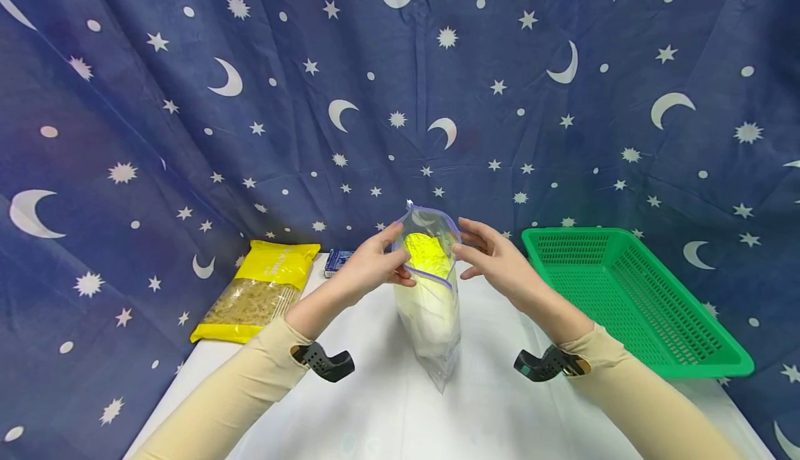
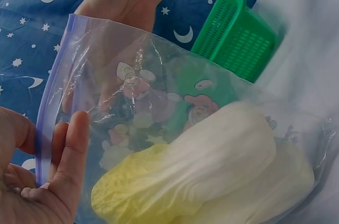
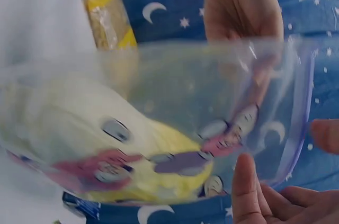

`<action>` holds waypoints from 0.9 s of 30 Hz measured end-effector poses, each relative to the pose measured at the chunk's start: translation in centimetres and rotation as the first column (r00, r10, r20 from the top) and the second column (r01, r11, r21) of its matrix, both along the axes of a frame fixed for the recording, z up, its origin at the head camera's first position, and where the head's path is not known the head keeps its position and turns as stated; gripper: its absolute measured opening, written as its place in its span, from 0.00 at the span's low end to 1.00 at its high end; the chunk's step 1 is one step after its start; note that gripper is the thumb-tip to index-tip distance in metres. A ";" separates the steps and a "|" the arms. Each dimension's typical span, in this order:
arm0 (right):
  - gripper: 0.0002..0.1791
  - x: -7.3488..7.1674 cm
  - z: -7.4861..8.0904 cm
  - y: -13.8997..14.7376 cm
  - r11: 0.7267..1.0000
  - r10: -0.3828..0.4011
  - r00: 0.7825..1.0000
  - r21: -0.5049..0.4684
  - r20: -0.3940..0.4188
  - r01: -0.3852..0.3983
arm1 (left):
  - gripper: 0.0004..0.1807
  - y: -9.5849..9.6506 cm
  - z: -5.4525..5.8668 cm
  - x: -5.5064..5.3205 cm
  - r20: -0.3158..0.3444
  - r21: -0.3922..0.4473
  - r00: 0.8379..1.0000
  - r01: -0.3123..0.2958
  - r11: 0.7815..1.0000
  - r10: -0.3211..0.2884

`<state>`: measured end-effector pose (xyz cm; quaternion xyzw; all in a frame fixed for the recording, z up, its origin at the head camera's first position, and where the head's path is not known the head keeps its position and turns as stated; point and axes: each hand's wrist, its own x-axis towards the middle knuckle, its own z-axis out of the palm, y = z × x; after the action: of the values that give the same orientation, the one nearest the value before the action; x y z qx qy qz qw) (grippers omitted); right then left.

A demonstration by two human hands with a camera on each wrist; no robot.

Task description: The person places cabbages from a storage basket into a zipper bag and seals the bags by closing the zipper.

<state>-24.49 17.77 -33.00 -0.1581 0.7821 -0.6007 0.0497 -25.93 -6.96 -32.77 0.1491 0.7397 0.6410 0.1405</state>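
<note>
A clear zip-top bag (image 1: pixel 428 349) with a purple rim and printed cartoon figures stands upright on the table, its mouth spread wide. Inside it lies a napa cabbage (image 2: pixel 212 166), white at the base and yellow at the leafy end, which faces the opening. My left hand (image 1: pixel 371 262) holds the rim on the left side, thumb and fingers on either side of the purple strip. Opposite it, my right hand (image 1: pixel 500 262) has its fingers spread at the right rim, fingertips right at the plastic. In the right wrist view its thumb stands just off the purple strip.
A green plastic basket (image 1: pixel 687 370) stands on the right of the white table (image 1: pixel 387 411). At the back left lie a yellow packet (image 1: pixel 250 297) with tan pieces showing and a small blue box (image 1: pixel 337 260). A blue star-and-moon curtain (image 1: pixel 375 99) hangs behind.
</note>
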 end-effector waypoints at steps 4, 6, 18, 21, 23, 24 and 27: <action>0.43 1.9 -1.1 -0.1 0.998 0.056 0.997 -0.009 -0.057 -0.057 | 0.40 0.2 -0.3 -0.1 -0.006 0.026 1.000 -0.008 1.000 0.008; 0.46 2.7 -1.7 -0.2 0.995 0.096 0.993 -0.011 -0.067 -0.097 | 0.40 0.3 -0.5 -0.1 -0.015 0.036 1.000 -0.018 0.999 0.019; 0.44 3.8 -3.7 -1.7 0.996 0.055 0.982 0.084 -0.183 -0.040 | 0.40 0.9 -1.3 -0.9 0.002 0.118 1.000 -0.020 0.993 0.020; 0.37 3.8 -3.9 -1.7 0.998 0.049 0.979 0.046 -0.198 -0.040 | 0.38 0.6 -1.6 -1.9 -0.003 0.105 0.997 -0.079 0.991 0.080; 0.32 3.8 -4.0 -1.7 0.999 0.034 0.979 0.024 -0.203 -0.029 | 0.36 0.2 -1.8 -2.8 -0.023 0.068 0.991 -0.133 0.989 0.135; 0.30 3.8 -4.1 -1.7 1.000 0.026 0.978 0.018 -0.208 -0.023 | 0.35 0.1 -1.8 -3.3 -0.039 0.043 0.987 -0.156 0.987 0.158; 0.25 3.8 -4.3 -1.8 1.000 -0.001 0.974 0.005 -0.225 0.002 | 0.33 -0.4 -2.3 -5.0 -0.072 -0.024 0.979 -0.195 0.980 0.193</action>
<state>-20.72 15.99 -37.32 -0.2242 0.7844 -0.5770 -0.0390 -30.97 -7.36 -35.06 0.0962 0.7648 0.6347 0.0538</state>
